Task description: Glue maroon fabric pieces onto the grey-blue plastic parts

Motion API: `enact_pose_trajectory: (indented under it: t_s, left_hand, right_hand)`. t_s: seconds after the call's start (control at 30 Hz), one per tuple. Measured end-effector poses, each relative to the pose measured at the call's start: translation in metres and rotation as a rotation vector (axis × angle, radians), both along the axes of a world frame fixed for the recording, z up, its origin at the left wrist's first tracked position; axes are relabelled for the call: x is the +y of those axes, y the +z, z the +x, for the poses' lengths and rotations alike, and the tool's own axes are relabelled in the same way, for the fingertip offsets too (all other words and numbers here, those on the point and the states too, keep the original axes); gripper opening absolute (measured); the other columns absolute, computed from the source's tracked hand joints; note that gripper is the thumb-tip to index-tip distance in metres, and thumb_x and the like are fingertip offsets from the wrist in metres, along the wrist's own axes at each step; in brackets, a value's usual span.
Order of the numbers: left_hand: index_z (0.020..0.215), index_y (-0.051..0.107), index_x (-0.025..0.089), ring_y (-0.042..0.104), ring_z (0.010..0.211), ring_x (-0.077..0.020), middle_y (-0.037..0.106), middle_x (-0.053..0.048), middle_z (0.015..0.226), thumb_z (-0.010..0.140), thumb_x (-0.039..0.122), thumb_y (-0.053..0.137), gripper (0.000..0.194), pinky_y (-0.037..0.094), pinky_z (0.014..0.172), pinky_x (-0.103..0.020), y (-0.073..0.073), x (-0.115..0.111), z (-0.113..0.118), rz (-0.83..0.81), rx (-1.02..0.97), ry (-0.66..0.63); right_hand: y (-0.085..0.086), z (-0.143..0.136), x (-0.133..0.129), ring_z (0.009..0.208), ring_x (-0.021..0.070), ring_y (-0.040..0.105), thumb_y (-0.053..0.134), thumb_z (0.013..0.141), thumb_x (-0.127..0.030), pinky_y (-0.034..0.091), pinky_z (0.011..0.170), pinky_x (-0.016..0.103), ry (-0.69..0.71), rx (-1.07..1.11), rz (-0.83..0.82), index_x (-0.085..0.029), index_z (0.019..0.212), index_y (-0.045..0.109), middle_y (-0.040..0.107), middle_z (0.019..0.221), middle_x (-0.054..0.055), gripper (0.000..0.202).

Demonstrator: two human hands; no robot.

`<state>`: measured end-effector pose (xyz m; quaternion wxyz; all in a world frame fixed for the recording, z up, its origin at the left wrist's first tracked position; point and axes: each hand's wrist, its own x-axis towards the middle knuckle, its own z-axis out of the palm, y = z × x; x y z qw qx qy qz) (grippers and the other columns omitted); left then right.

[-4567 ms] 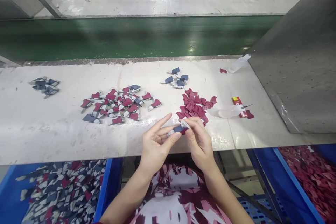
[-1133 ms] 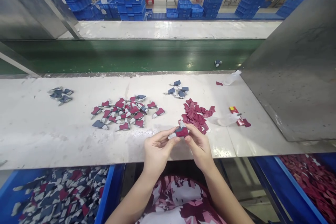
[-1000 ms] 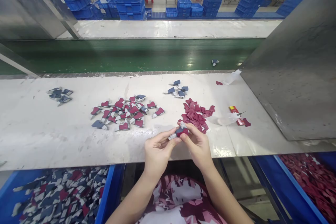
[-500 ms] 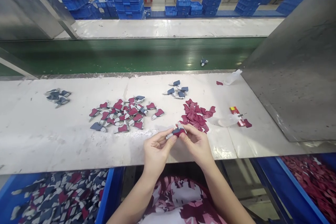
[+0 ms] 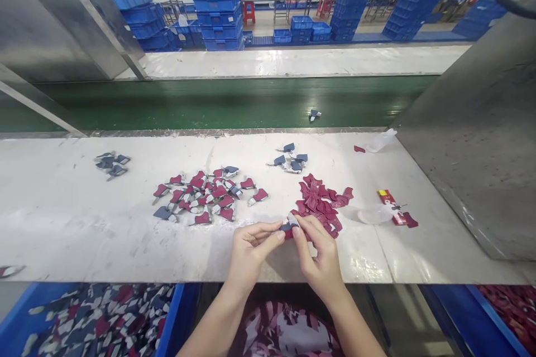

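A small maroon, navy and grey piece (image 5: 288, 227) is pinched between the fingertips of both hands, above the table's near side. My left hand (image 5: 251, 251) closes thumb and fingers on its left end. On its right end my right hand (image 5: 320, 251) grips it the same way, partly covering it. Just behind the right hand lies a heap of flat maroon pieces (image 5: 322, 201). To the left spreads a pile of similar maroon, navy and grey pieces (image 5: 209, 192). A few navy-and-grey pieces (image 5: 295, 164) sit behind the hands.
Beyond the white table (image 5: 62, 217) runs a green conveyor belt (image 5: 209, 103) carrying one small piece (image 5: 314, 115). A metal panel (image 5: 473, 139) rises at right. Blue bins (image 5: 178, 312) with parts stand below the front edge. A red box (image 5: 387, 199) and a translucent bottle (image 5: 381, 140) lie at right.
The view has tilted up, so the table sits lower in the picture. The held piece has turned slightly between my fingers. On the belt, the small piece has moved left.
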<state>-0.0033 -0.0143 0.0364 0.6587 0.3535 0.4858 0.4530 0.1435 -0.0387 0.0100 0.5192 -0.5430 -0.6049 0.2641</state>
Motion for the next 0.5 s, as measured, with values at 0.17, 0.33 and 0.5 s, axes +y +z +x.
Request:
enact_pose_trajectory:
  t_s: [0.17, 0.33, 0.5]
  left_hand:
    - [0.095, 0.082, 0.015, 0.078, 0.086, -0.0277, 0.081, -0.013, 0.09, 0.068, 0.03, 0.087, 0.031, 0.063, 0.084, -0.037, 0.005, 0.012, -0.01, -0.024, 0.004, -0.143]
    - [0.118, 0.074, 0.018, 0.075, 0.104, -0.0267, 0.079, -0.012, 0.109, 0.081, 0.037, 0.077, 0.042, 0.058, 0.095, -0.037, 0.007, 0.038, -0.044, 0.228, 0.423, 0.142]
    - [0.12, 0.072, 0.02, 0.074, 0.105, -0.0283, 0.08, -0.009, 0.103, 0.088, 0.04, 0.067, 0.038, 0.058, 0.094, -0.039, 0.005, 0.067, -0.097, 0.511, 0.992, 0.446]
  right_hand:
    - [-0.002, 0.006, 0.0, 0.08, 0.0184, 0.062, 0.053, 0.098, -0.026, 0.053, 0.07, 0.031, 0.044, -0.013, 0.042, -0.022, 0.121, 0.066, 0.065, 0.09, 0.006, 0.027]
    - [-0.009, 0.022, -0.004, 0.088, 0.0199, 0.065, 0.049, 0.099, -0.034, 0.057, 0.074, 0.034, -0.054, 0.089, -0.012, -0.024, 0.14, 0.055, 0.067, 0.108, 0.01, 0.042]
    - [-0.021, 0.052, 0.001, 0.079, 0.0222, 0.065, 0.064, 0.089, -0.035, 0.055, 0.066, 0.038, -0.683, 0.184, 0.255, -0.018, 0.118, 0.063, 0.063, 0.092, 0.007, 0.034]
